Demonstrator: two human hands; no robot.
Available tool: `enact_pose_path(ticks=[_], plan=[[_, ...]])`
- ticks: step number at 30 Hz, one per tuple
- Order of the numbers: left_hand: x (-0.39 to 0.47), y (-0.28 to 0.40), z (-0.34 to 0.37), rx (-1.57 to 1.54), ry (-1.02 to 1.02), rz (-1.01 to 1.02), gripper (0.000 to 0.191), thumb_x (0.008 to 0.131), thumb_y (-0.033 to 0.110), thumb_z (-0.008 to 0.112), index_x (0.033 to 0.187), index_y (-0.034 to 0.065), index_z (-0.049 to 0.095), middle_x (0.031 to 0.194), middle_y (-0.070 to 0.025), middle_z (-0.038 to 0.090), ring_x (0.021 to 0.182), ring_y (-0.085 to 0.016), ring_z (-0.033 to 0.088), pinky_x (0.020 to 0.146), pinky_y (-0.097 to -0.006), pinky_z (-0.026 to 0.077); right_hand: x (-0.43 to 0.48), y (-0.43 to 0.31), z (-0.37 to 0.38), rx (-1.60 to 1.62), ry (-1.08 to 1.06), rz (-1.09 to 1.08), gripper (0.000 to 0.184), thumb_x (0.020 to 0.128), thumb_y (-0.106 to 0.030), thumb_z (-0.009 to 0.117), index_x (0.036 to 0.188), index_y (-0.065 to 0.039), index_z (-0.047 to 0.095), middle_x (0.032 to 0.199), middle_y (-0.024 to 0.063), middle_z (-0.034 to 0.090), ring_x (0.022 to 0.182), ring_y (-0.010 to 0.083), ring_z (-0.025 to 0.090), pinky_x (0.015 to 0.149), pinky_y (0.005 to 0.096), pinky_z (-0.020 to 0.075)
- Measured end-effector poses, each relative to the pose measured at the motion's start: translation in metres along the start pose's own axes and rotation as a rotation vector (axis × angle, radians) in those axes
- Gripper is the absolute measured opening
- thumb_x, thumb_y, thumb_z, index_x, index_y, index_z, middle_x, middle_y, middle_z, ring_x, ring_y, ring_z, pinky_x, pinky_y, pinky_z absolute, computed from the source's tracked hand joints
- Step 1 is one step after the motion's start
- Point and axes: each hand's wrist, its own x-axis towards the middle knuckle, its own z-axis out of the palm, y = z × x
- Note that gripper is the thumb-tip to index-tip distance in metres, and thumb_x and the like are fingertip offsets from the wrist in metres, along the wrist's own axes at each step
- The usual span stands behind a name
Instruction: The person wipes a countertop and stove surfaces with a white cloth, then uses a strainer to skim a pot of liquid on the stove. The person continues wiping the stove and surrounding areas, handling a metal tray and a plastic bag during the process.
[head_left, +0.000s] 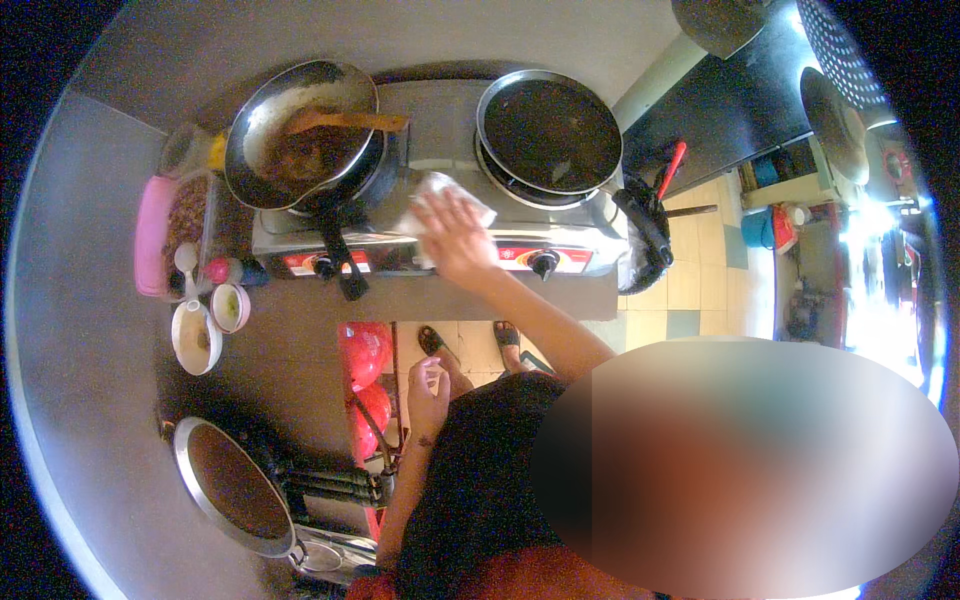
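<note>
My right hand (456, 244) presses a folded white cloth (442, 196) flat on the steel two-burner gas stove (442, 154), between its burners. My left hand (427, 386) hangs in front of my body, fingers slightly curled, holding nothing. On the left burner a wok (259, 112) sits tilted, with brown food and a wooden spatula (360, 121) in it. A black handle (343, 262) reaches over the stove's front edge. On the right burner lies a dark round pan (551, 131). Two black knobs (544, 262) are on the stove's front.
Left of the stove are a plastic tub of brown food (191, 217) with a pink lid (154, 236), a white bowl (197, 339) and a small cup (230, 307). A large pot of brown liquid (232, 480) stands at lower left. A black plastic bag (649, 240) hangs at the right.
</note>
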Motion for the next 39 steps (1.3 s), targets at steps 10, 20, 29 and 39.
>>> enact_pose_path(ticks=[10,20,29,39], plan=[[-0.007,0.014,0.014,0.004,-0.012,-0.053,0.029,0.087,0.018,0.056,0.112,0.0046,0.051,0.109,-0.0129,0.056,0.094,-0.024,0.058,0.082,-0.036,0.048,-0.121,0.138,-0.101,0.151,-0.111,0.101,0.059,0.079,0.0,0.054,0.132,-0.025,0.048,0.144,0.0026,0.037,0.135,0.0303,0.029,0.112,0.0445,0.0195],[-0.004,0.006,0.016,0.044,0.027,0.018,0.027,0.087,0.016,0.056,0.11,0.0029,0.052,0.106,-0.0143,0.057,0.094,-0.027,0.058,0.083,-0.0361,0.047,-0.023,0.021,0.036,-0.006,-0.376,-0.619,0.054,0.083,-0.011,0.046,0.135,-0.023,0.043,0.15,-0.0036,0.026,0.141,0.0182,0.013,0.116,0.0402,0.0105],[-0.006,-0.005,-0.006,0.091,-0.004,0.001,0.028,0.087,0.017,0.057,0.11,0.0024,0.052,0.107,-0.0143,0.056,0.093,-0.027,0.058,0.083,-0.0361,0.047,-0.07,0.02,0.035,-0.448,-0.328,-0.558,0.068,0.08,-0.025,0.053,0.144,-0.023,0.029,0.154,-0.0025,0.011,0.142,0.0211,0.007,0.114,0.048,0.0037],[0.0,-0.003,-0.021,0.104,-0.023,-0.027,0.028,0.086,0.017,0.057,0.11,0.0021,0.053,0.106,-0.0152,0.057,0.093,-0.027,0.058,0.083,-0.0362,0.047,-0.03,-0.007,0.029,-0.413,-0.335,-0.542,0.08,0.08,-0.02,0.054,0.148,-0.024,0.012,0.154,0.0022,0.013,0.141,0.0285,0.011,0.113,0.0504,0.013]])
